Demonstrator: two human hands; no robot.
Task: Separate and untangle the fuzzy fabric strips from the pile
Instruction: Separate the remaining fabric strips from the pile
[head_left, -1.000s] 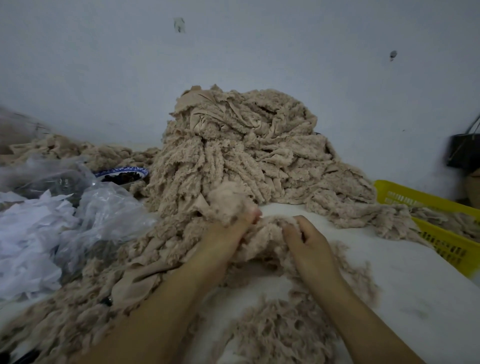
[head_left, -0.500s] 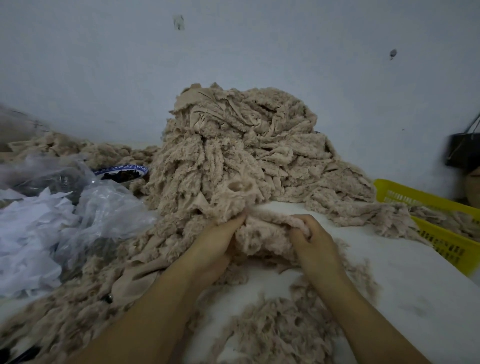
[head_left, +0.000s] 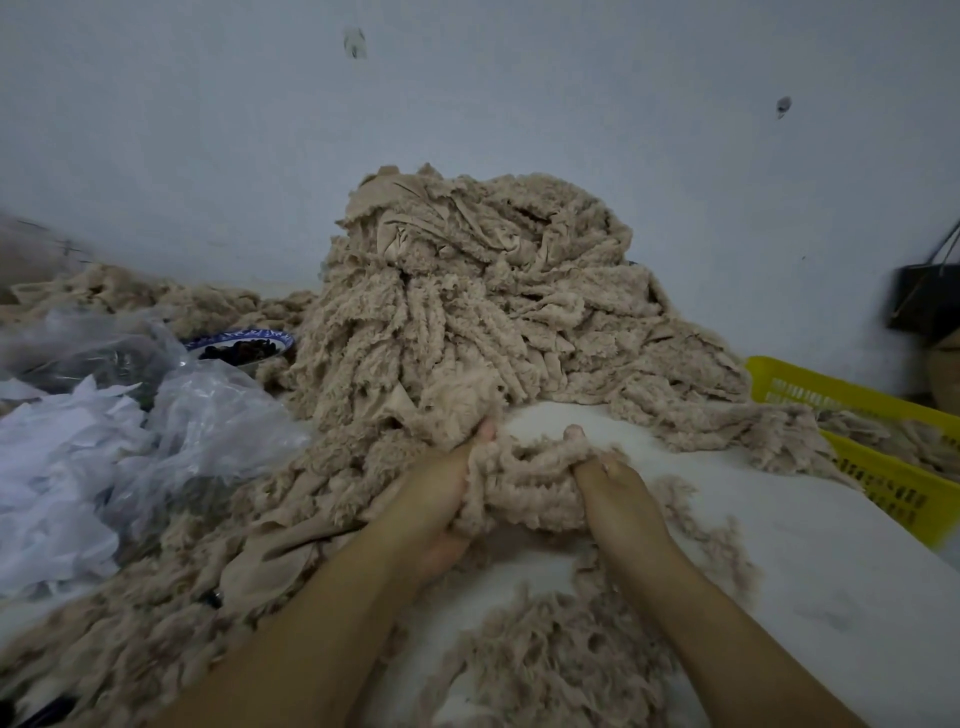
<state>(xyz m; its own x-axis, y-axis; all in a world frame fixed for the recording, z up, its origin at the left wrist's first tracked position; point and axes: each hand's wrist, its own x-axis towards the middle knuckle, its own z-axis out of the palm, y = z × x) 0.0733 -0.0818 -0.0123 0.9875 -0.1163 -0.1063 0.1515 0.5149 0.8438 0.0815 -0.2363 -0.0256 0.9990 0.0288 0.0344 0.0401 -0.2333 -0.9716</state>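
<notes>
Gripping one bunch of fuzzy strips (head_left: 524, 486) between left hand (head_left: 441, 501) and right hand (head_left: 621, 493), fingers curled round it, probably to tug it clear of the pile (head_left: 467, 291).

Two hands show, the left hand (head_left: 441, 499) and the right hand (head_left: 618, 493), both gripping one bunch of strips (head_left: 524, 483) just below centre. One tall pile (head_left: 467, 312) of fuzzy strips rises at twelve o'clock; its strips are too many and too tangled to count. Two lower heaps lie apart from it: one loose heap (head_left: 561, 660) at six o'clock, one low heap (head_left: 156, 296) at ten o'clock. One yellow basket (head_left: 883, 467) sits at four o'clock, one dark bag (head_left: 924, 296) at three o'clock, one blue-rimmed bowl (head_left: 239, 345) at nine o'clock, and what look like two clear plastic bags (head_left: 208, 426) at eight to nine o'clock. Two dark marks (head_left: 355, 42) spot the one wall (head_left: 519, 104), at twelve and one o'clock. One white table (head_left: 831, 571) lies under the hands
</notes>
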